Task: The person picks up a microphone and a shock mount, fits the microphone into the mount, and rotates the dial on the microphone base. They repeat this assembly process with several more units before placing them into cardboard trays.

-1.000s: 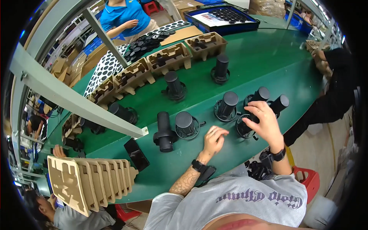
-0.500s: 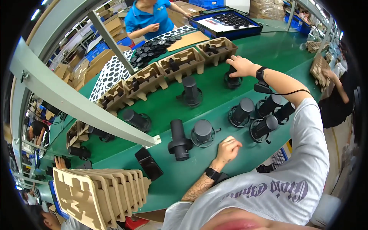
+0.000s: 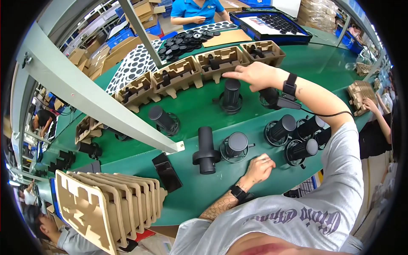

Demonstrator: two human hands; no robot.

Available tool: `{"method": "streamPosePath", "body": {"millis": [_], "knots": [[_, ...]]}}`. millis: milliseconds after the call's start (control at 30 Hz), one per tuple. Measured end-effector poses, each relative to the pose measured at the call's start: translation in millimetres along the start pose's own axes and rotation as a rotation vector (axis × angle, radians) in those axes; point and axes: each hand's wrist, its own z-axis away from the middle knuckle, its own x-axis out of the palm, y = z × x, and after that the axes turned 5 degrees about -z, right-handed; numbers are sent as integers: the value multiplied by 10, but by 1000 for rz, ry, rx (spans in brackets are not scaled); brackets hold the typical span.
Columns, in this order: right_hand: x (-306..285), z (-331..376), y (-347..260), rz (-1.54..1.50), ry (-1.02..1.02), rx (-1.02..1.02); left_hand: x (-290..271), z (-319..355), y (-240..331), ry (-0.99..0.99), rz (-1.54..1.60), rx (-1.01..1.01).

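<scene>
My right hand (image 3: 255, 75) reaches out over the green bench with its fingers extended and nothing held. Its fingertips are just above a black cylindrical part with a ringed base (image 3: 232, 90); whether they touch cannot be seen. Partly hidden under the wrist and its cable stands another such part (image 3: 268, 97). My left hand (image 3: 260, 168) rests on the bench with fingers loosely curled and nothing visible in them. Nearest to it are a ringed black part (image 3: 236, 144) and a taller black cylinder with a wide collar (image 3: 206, 151). More ringed parts (image 3: 300, 151) cluster at its right.
Molded cardboard trays (image 3: 177, 76) line the far side, and a stack of similar trays (image 3: 127, 204) leans at lower left. A metal post (image 3: 102, 110) slants across the bench. A black wallet-like object (image 3: 168, 172) lies near its foot. A co-worker in blue (image 3: 196, 15) stands opposite.
My right hand has moved left from one black ringed part to above the neighbouring one, its index finger now stretched out. My left hand stays on the bench. The whole view has shifted slightly.
</scene>
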Motion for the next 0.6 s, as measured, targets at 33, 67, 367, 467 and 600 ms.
{"method": "streamPosePath", "body": {"millis": [33, 67, 367, 467, 600], "knots": [[-18, -49, -42, -3, 3, -1, -15, -6, 7, -21, -10, 15], [-35, -87, -81, 11, -59, -46, -31, -15, 15, -42, -22, 31], [-192, 207, -48, 20, 63, -22, -304, 59, 236, -457, 281, -47], [-547, 968, 100, -13, 401, 70, -561, -52, 636, -729, 369, -331], [-1016, 2013, 33, 80, 790, 183, -1175, -478, 1444, -734, 89, -175]]}}
